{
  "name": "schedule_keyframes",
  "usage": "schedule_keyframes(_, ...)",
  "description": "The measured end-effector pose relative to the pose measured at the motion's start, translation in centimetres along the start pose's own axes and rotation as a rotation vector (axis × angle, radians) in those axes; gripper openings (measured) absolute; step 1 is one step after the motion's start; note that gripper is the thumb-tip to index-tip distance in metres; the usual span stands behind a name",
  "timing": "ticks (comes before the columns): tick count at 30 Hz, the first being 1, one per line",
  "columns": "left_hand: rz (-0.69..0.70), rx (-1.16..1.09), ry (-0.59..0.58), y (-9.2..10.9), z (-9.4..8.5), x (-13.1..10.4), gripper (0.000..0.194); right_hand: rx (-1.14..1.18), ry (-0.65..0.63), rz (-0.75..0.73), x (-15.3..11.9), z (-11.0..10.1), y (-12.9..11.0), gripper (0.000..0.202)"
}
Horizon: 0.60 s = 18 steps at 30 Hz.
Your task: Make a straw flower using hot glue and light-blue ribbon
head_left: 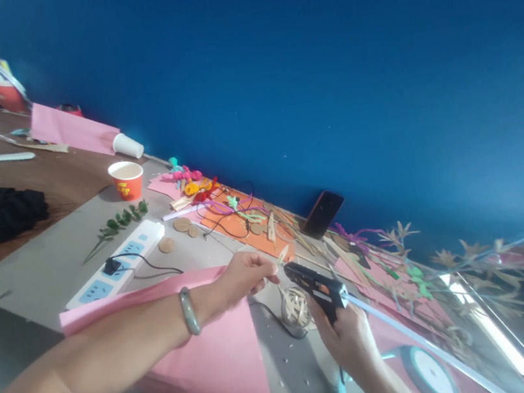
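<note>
My left hand [252,273], with a pale bangle on its wrist, pinches a small pale leaf-shaped piece [282,256] between thumb and fingertips. A black hot glue gun [318,285] is gripped in my right hand [349,334]. Its nozzle points left, close to the leaf-shaped piece; whether they touch I cannot tell. Out of the gun's rear runs a long translucent glue stick [411,335]. Just below the nozzle lies a coil of pale cord [297,307]. A pink paper sheet [209,368] spreads beneath my left forearm.
A white power strip [117,261] with a black plug lies left, beside a green leafy sprig [121,222] and a red paper cup [127,180]. Along the blue wall are orange paper [227,228], colourful craft bits and a leaning phone [324,213]. Dried stems [473,263] stand right.
</note>
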State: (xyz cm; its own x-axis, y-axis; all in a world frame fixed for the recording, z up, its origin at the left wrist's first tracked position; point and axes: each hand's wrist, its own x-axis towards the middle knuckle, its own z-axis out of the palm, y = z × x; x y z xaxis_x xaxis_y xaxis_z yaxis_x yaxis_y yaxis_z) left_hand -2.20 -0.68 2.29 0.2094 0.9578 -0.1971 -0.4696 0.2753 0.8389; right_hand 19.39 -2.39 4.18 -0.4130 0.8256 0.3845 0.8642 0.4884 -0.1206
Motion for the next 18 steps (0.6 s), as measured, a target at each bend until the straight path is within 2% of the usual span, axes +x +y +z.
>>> schedule_keyframes(7, 0.003, 0.005, 0.013, -0.21, -0.05, 0.17, 0.016, -0.021, -0.011, -0.038, 0.49, -0.67, -0.67, 0.062)
schedule_keyframes(18, -0.007, 0.01, 0.015, 0.1, 0.09, -0.08, 0.017, 0.003, -0.042, -0.014, 0.33, -0.76, -0.82, 0.06)
